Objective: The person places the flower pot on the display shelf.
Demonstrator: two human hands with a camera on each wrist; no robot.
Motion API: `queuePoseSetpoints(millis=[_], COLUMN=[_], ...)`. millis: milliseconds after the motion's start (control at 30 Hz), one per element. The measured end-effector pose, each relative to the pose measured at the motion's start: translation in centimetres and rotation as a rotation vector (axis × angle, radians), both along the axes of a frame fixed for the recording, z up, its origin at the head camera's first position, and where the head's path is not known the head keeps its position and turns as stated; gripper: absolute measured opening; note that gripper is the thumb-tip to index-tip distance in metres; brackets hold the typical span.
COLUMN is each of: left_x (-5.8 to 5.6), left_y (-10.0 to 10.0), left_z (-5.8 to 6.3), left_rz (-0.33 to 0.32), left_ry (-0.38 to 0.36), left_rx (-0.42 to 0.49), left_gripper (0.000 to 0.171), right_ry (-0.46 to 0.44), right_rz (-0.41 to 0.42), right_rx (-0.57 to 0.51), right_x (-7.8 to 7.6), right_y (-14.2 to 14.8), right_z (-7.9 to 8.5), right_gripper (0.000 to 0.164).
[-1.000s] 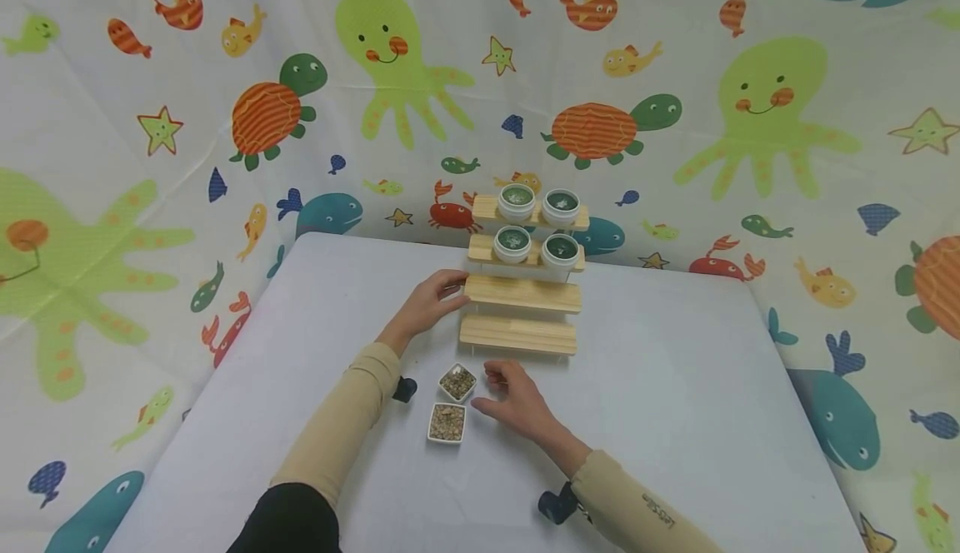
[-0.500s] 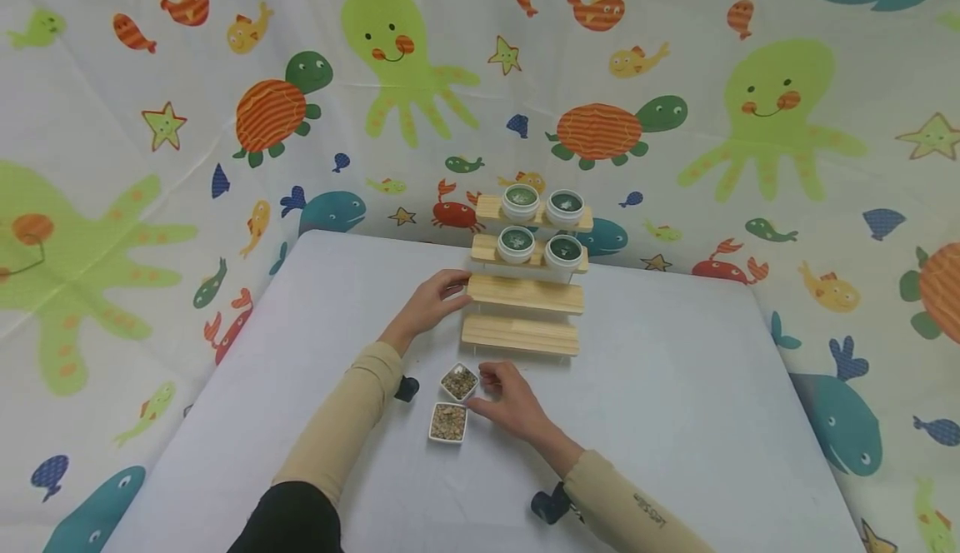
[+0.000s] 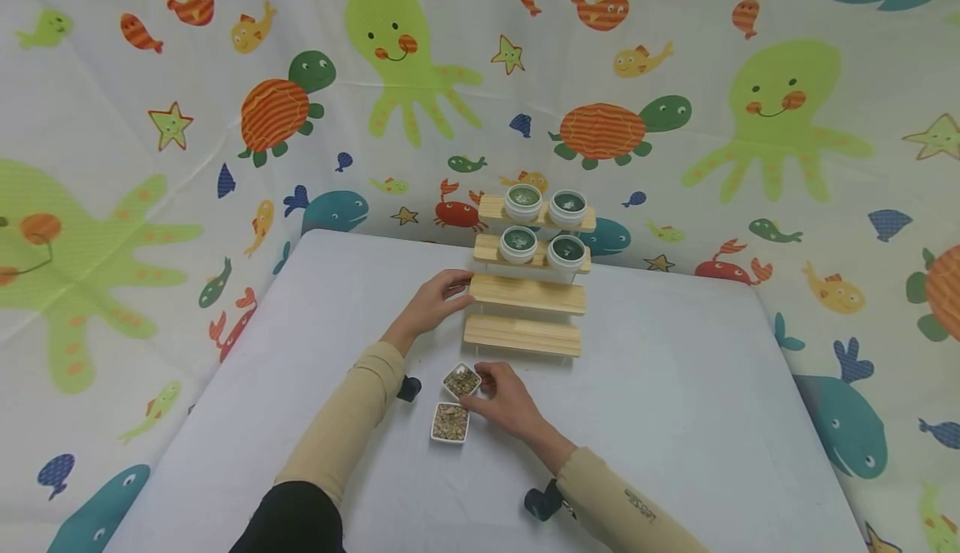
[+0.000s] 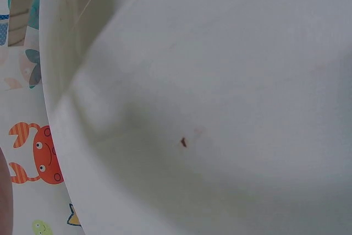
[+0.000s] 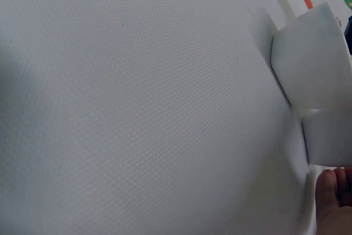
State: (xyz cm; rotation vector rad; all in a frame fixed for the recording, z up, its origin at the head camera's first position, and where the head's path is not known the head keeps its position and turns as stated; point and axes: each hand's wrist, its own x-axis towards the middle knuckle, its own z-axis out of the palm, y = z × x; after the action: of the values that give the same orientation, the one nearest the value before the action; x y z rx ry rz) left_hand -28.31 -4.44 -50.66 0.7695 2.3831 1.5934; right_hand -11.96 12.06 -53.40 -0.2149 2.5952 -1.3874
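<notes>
In the head view, my left hand point(image 3: 433, 301) grips the left end of the third board on a tiered wooden stand point(image 3: 525, 332), thumb at the front corner and fingers behind. Two small square white dishes, corner to corner, lie in front of the stand. One dish point(image 3: 461, 381) holds dark grains, the other dish point(image 3: 450, 424) paler brown bits. My right hand point(image 3: 510, 399) is at the right corner of the dark-grain dish, thumb and fingertips spread along its sides. The right wrist view shows the dishes' white walls point(image 5: 313, 59), with my fingers point(image 5: 325, 188) right beside them.
Several round white jars with dark green tops, including one jar point(image 3: 518, 242), stand on the upper two boards of the stand. A white cloth point(image 3: 675, 386) covers the table. Behind hangs a curtain point(image 3: 480, 103) printed with sea animals.
My right hand has moved a little left, up to the dark-grain dish. My left hand keeps its place on the stand. The head view has shifted slightly.
</notes>
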Motion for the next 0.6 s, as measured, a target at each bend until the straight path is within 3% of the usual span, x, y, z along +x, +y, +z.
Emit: queuePoseSetpoints(millis=[133, 367, 600], left_x=[0.4, 1.6, 0.6], left_y=[0.0, 0.0, -0.1], left_z=[0.6, 2.8, 0.7], left_rz=[0.010, -0.015, 0.008], left_ry=[-0.002, 0.002, 0.018], left_rx=[-0.024, 0.016, -0.036], left_gripper=[0.051, 0.049, 0.050], right_ry=[0.001, 0.022, 0.014], right_rz=[0.006, 0.002, 0.018], right_rx=[0.023, 0.014, 0.029], right_x=[-0.2, -0.5, -0.6], right_y=[-0.1, 0.2, 0.1], right_z=[0.1, 0.2, 0.5], right_gripper=[0.062, 0.060, 0.059])
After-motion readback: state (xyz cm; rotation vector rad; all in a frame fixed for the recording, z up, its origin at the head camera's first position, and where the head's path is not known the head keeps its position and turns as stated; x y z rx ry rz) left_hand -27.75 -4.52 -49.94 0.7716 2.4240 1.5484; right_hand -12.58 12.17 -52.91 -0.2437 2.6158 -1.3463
